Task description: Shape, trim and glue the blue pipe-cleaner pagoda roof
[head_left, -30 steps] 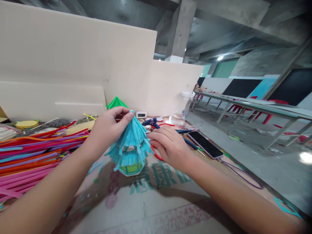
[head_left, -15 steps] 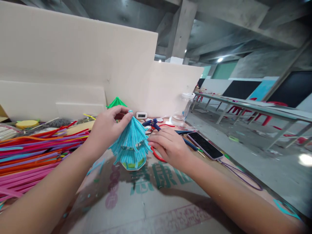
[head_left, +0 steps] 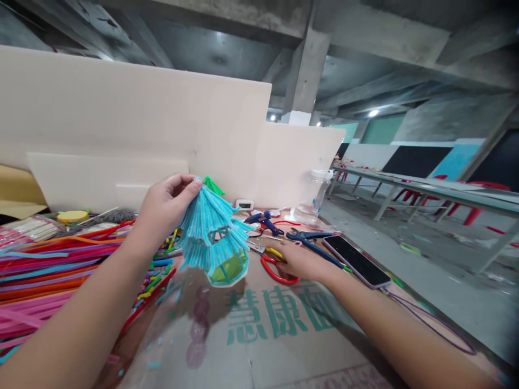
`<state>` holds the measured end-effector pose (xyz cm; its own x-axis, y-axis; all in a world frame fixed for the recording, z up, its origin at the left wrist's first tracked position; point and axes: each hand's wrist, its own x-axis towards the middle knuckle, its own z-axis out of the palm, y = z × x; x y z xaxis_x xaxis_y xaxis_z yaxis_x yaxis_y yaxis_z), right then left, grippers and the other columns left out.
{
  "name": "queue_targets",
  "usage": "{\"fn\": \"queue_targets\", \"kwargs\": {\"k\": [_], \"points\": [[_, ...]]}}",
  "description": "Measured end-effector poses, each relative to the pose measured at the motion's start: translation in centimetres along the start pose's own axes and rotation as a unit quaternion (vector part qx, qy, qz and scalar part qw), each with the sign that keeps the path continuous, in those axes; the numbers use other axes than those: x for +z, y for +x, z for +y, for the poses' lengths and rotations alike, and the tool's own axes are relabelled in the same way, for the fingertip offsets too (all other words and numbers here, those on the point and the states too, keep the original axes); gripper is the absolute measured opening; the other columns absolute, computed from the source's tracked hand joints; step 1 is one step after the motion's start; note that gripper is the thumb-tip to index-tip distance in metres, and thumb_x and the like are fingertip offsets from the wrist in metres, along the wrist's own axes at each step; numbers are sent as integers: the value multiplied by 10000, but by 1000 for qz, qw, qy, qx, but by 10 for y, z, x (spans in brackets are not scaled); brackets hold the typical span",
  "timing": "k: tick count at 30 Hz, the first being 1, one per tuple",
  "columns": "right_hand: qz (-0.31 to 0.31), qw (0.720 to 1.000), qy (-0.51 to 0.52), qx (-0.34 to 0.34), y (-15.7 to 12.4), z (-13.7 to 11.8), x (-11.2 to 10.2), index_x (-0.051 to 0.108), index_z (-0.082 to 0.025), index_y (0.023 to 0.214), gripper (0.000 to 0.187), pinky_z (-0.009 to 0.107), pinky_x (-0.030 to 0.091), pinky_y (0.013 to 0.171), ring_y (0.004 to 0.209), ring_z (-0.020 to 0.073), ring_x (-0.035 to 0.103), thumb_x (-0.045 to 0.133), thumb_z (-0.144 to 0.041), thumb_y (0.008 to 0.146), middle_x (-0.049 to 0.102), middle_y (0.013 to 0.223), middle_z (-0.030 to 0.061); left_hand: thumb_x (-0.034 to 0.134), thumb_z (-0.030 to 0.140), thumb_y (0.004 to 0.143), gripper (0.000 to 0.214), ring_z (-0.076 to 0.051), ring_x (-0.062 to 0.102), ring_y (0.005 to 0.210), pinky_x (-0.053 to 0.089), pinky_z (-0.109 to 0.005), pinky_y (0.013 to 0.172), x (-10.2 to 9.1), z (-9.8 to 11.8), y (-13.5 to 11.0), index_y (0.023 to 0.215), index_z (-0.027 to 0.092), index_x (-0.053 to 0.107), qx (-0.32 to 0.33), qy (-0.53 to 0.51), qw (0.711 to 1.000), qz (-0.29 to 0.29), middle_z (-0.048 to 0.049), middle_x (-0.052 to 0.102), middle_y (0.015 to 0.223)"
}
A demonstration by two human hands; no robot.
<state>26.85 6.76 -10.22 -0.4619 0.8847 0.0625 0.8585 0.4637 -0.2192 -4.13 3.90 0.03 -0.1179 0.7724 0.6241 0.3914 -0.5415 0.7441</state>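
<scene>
**Blue tiered model (head_left: 221, 251) tilted in the left hand (head_left: 168, 202)**

Nearest lies printed cardboard (head_left: 251, 359); whether the model, above it, touches it is unclear. Probably light, soft-walled and easily crushed, the model is best held by its tip, where the left hand pinches it, or its stiffer-looking base. The right hand (head_left: 302, 259) is at the scissors (head_left: 266, 266); its far side is hidden, so I cannot tell whether it grips. Beyond, the model partly hides a green peak (head_left: 214, 186).
</scene>
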Motion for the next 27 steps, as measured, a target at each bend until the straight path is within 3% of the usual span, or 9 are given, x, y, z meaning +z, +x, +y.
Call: {"fn": "queue_targets", "kwargs": {"k": [3, 9, 12, 15, 22, 27], "points": [[11, 997, 70, -7, 4, 4, 3, 488, -319, 1358, 784, 279, 475, 716, 896, 227, 655, 573, -56, 625, 637, 1213, 61, 622, 501, 788, 321, -192, 594, 803, 443, -250, 652, 0, 2, 0, 911, 207, 657, -2, -6, 1000, -1, -18, 669, 848], [123, 981, 146, -26, 14, 11, -3, 581, -218, 1234, 486, 357, 446, 915, 1061, 246, 591, 603, -219, 749, 629, 1184, 82, 630, 500, 773, 330, -182, 582, 746, 430, -242, 605, -3, 4, 1, 892, 196, 674, -14, -20, 1000, 17, -12, 659, 804], [174, 964, 198, -34, 16, 7, -9, 512, -181, 1211, 437, 330, 481, 785, 879, 198, 608, 588, -351, 815, 645, 1034, 76, 624, 495, 776, 322, -173, 571, 717, 425, -242, 599, -5, 2, 2, 872, 192, 676, -24, -29, 999, 16, -12, 660, 799], [220, 943, 238, -77, 10, -2, -18, 443, -189, 1194, 442, 285, 450, 638, 666, 145, 527, 563, -434, 847, 578, 801, 1, 627, 495, 773, 323, -160, 556, 682, 422, -242, 597, -4, -3, 3, 868, 190, 676, -37, -43, 998, 11, -9, 656, 791], [378, 892, 17, -248, -17, -33, -45, 529, -234, 1143, 476, 296, 434, 695, 783, 167, 488, 750, -365, 743, 495, 917, 34, 656, 469, 762, 297, -132, 522, 652, 401, -219, 595, 1, -11, 5, 849, 185, 660, -66, -108, 992, -16, 17, 590, 723], [414, 877, -92, -227, -20, -42, -44, 561, -190, 1058, 449, 303, 415, 645, 752, 180, 452, 704, -488, 754, 464, 881, 51, 662, 484, 758, 311, -124, 506, 629, 390, -218, 583, 3, -12, 5, 842, 185, 661, -65, -105, 992, -26, 24, 577, 702]]}}
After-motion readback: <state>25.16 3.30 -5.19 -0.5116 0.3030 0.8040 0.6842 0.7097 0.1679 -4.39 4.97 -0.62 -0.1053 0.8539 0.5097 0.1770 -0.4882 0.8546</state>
